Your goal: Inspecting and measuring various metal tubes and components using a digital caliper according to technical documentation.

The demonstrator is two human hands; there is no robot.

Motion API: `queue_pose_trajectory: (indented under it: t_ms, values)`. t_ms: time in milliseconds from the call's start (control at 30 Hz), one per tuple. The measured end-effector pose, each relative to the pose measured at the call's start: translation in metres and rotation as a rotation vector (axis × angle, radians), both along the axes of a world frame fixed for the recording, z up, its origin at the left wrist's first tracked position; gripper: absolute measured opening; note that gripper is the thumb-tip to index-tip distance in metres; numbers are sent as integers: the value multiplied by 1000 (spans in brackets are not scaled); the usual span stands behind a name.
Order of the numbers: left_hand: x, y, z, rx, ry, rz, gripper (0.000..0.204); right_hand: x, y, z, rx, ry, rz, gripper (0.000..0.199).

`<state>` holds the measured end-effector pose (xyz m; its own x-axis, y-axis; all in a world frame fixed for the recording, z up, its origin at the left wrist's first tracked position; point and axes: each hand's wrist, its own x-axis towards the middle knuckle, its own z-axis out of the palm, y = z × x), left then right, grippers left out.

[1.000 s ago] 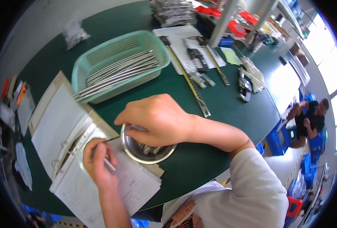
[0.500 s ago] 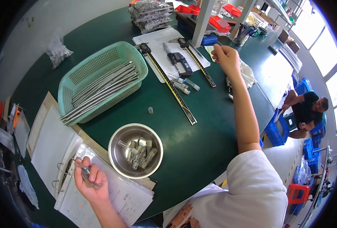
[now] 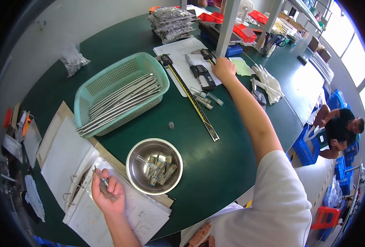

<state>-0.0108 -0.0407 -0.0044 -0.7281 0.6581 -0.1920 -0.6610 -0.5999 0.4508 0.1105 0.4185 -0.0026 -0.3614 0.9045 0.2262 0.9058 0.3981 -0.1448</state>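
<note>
Steel bowl [image 3: 154, 166] unmoved; right hand [image 3: 224, 68] has reached the caliper [image 3: 202, 74].

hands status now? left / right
Left hand: closed around a small clear tube, over the binder papers.
Right hand: on the digital caliper; grip cannot be told.

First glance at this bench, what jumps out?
A steel bowl of small metal parts sits at the near edge of the green table. Behind it, a mint basket holds long rods. The right hand reaches far across; the left hand grips a small part over papers.
</note>
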Motion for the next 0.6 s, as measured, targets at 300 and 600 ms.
queue_pose_trajectory:
  t_ms: [300, 600]
  values:
    - [-2, 2, -4, -41, 51, -18, 14, 1, 14, 5, -47, 395, -46, 31]
    - [0, 6, -1, -138, 100, -11, 12, 4, -82, 120, -424, 747, 463, 41]
